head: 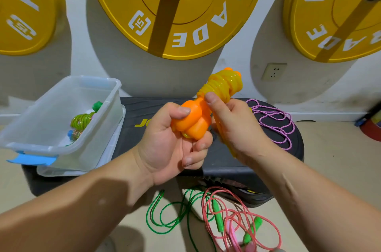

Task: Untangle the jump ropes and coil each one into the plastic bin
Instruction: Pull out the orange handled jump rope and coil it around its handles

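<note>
The left hand (169,142) was clamped on the orange handles (191,123) of an orange jump rope (221,86), while the right hand (233,126) gripped its cord, wound in a tight coil around the handles and raised above a black step platform (237,161). A purple rope (276,121) lay loose on the platform just beyond the right hand. To the left, a clear plastic bin (51,128) held a coiled green rope (82,121). On the floor below, a green rope (171,214) and a pink rope (237,218) lay tangled together.
</note>
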